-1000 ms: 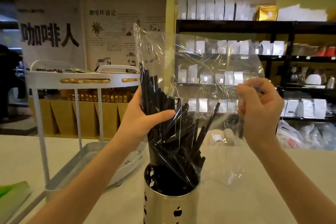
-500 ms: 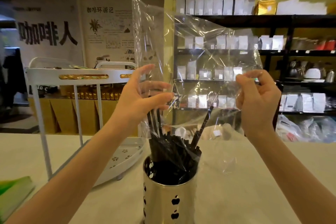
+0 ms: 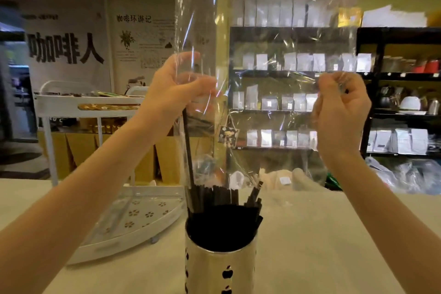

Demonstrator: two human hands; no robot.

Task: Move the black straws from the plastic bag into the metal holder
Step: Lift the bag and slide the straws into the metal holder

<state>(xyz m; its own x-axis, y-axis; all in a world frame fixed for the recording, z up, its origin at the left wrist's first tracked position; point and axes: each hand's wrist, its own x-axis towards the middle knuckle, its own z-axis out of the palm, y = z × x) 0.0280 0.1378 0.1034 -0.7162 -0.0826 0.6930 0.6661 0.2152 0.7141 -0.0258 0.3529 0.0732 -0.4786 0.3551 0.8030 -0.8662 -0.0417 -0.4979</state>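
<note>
Both hands have risen since the earlier frames, and the clear bag has climbed with them, so nearly all the straws have dropped out of it.

Nearest, in the centre of the pale surface point(image 3: 322, 241), stands 1 metal holder point(image 3: 220, 270), its wall punched with apple-shaped holes. The black straws point(image 3: 222, 212) fill it as a dense bundle too tight to count; 1 at the right leans outward over the rim.

Above it, the left hand point(image 3: 174, 93) has its fingers point(image 3: 202, 85) clamped on the left side of the plastic bag point(image 3: 262, 67), and 1 last long straw point(image 3: 188, 145) runs down from that grip to the holder, still inside the film. The right hand point(image 3: 341, 112) is curled in a fist, its fingers pinching the right side of the bag. So there are 2 hands, 1 bag, 1 holder.

To do this step well, I would judge, the bag should be lifted straight up, centred over the holder, so the last straw slides free and lands among the others rather than tipping out; the left grip probably needs to loosen on that straw first.

Left and a little farther sits 1 white rack point(image 3: 133, 219) with a flower-pierced tray. Far right, 1 dark shelf unit point(image 3: 372, 38) carries many white pouches, more than I can count surely.
</note>
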